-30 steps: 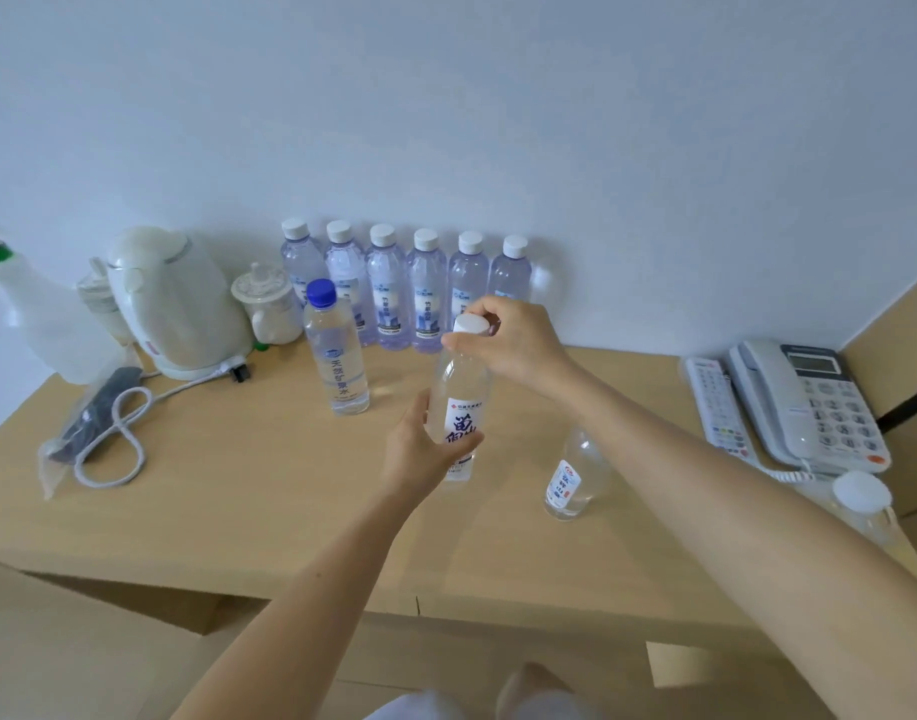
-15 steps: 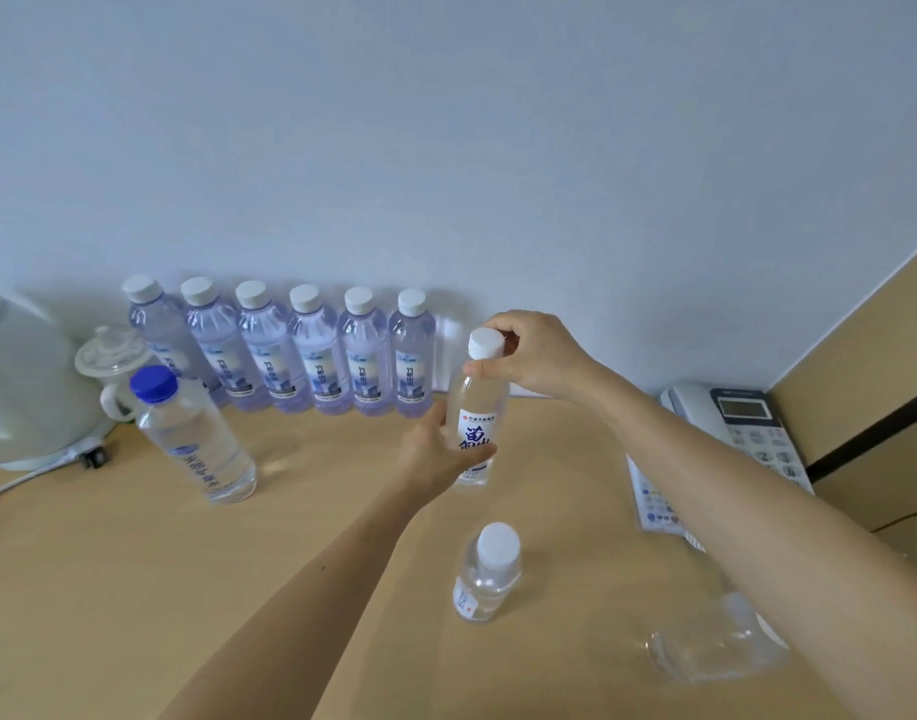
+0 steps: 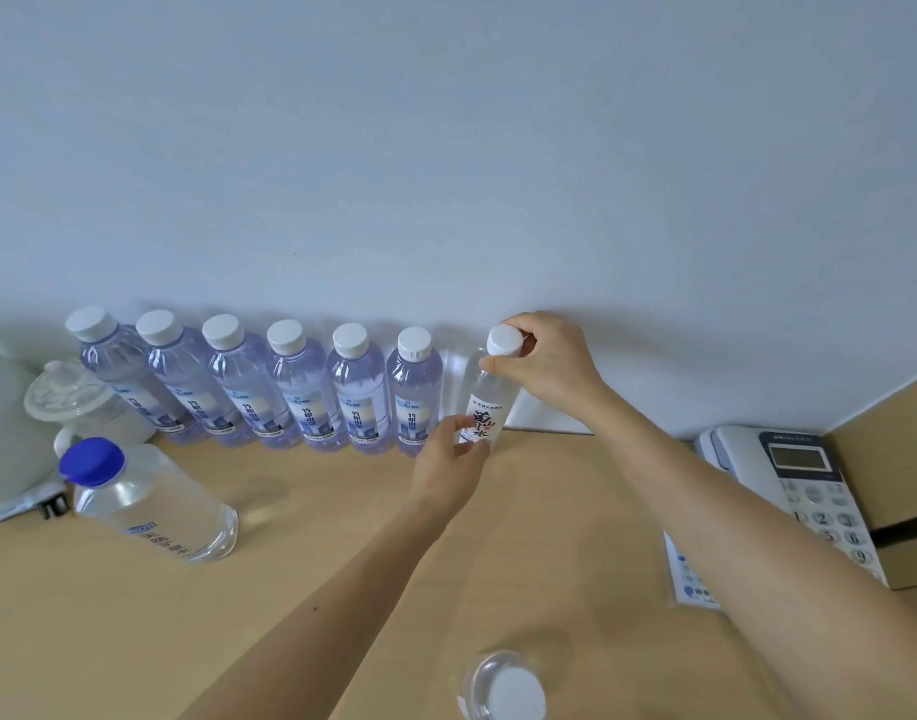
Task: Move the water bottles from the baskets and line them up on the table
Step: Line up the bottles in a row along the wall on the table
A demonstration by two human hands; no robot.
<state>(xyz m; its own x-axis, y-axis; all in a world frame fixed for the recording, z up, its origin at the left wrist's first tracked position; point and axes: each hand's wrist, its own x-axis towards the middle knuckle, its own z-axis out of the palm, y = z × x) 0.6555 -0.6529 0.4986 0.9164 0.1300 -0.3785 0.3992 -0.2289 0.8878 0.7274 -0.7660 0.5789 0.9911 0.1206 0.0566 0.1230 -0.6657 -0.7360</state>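
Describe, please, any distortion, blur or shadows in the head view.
Head view: wide-angle distortion fans the six purple-tinted bottles leftward and tips the blue-capped bottle; light is soft, with faint shadows on the wall; the white-capped bottle at the bottom edge and the card by the telephone are blurred; the label on the held bottle is sharp.

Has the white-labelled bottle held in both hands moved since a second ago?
Yes. The white-labelled bottle went from in front of the row of six purple-tinted bottles back toward the wall, to the row's right end.
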